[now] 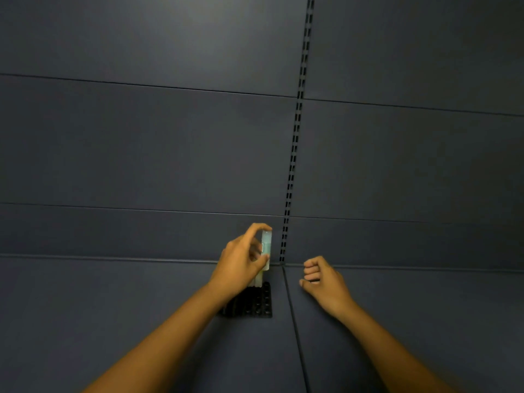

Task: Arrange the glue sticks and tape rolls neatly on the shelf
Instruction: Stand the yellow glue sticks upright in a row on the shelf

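A pale green and white glue stick (pixel 266 245) stands upright at the back of the dark shelf (pixel 113 307), against the back panel. My left hand (pixel 241 262) pinches it, forefinger on its cap and thumb on its lower body. More pale sticks (pixel 259 279) show just below my left hand, partly hidden by it. In front of them sits a black holder (pixel 255 303) with round sockets. My right hand (pixel 323 282) hovers to the right over the shelf with fingers loosely curled, holding nothing. No tape rolls are in view.
A slotted vertical upright (pixel 295 154) runs up the dark back panel (pixel 141 151), right of the glue stick. A seam (pixel 295 330) splits the shelf into left and right boards.
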{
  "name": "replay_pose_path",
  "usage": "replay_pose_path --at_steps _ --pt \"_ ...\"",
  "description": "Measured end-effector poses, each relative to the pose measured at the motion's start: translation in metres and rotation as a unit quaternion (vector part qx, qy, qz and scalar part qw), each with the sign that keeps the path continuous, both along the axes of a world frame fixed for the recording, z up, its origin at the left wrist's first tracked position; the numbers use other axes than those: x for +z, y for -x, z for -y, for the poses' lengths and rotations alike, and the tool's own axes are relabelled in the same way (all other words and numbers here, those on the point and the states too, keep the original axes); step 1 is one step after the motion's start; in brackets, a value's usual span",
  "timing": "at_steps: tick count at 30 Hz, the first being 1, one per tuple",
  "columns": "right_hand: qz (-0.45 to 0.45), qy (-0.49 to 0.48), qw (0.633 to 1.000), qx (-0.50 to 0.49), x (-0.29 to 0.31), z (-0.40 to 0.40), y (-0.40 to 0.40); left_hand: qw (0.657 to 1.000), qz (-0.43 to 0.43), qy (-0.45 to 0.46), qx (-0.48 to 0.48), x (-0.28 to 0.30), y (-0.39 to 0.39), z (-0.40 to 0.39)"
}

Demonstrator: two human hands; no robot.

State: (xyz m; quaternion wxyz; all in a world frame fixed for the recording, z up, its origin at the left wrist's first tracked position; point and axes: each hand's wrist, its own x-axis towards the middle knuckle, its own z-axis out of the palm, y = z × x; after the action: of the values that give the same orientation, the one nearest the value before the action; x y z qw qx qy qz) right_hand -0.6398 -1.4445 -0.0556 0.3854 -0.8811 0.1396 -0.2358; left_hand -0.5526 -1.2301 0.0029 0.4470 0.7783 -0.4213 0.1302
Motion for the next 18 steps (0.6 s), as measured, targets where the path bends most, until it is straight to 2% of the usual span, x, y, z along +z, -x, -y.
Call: replay_pose_path --at_steps 5,10,14,18 --pt "0.002 0.001 1.0 0.008 -0.003 0.005 0.001 0.999 0.021 -0.009 0.023 -0.003 -0.008 0.01" --pt "-0.014 0.03 0.999 0.024 -0.003 -0.001 -0.008 0.996 0.047 -0.056 0.045 -0.009 -0.021 0.017" --pt "-0.066 0.118 0.99 0.03 0.002 0.001 -0.014 0.992 0.082 -0.087 0.046 -0.012 -0.026 0.024" --pt "-0.174 0.253 0.951 0.029 0.017 0.007 -0.012 0.989 0.097 -0.103 0.049 -0.015 -0.027 0.027"
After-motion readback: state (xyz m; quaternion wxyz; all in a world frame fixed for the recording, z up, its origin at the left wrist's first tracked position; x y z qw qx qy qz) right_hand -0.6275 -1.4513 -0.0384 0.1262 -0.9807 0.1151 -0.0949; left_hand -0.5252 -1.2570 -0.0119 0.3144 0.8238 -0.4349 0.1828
